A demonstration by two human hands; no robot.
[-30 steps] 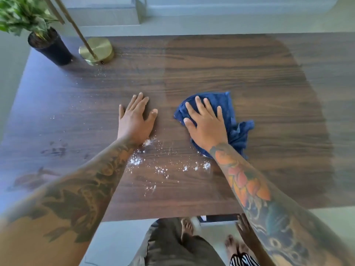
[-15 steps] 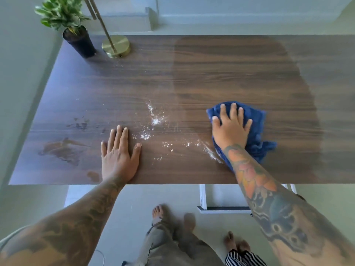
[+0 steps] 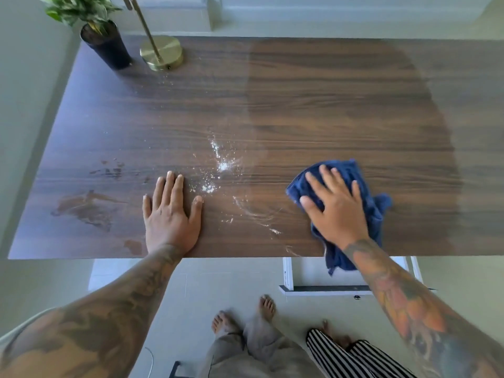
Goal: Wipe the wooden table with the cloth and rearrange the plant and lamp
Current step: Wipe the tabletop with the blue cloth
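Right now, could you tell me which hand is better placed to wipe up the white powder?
The right hand: it already presses the cloth flat, just beside the powder. The left hand lies bare on the table, nearer but without a cloth.

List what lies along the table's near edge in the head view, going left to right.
Brown stain → left hand → white powder → right hand, pressing the blue cloth.

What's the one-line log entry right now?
phase: wiping | right hand: pressing cloth | left hand: flat on table | powder: remains
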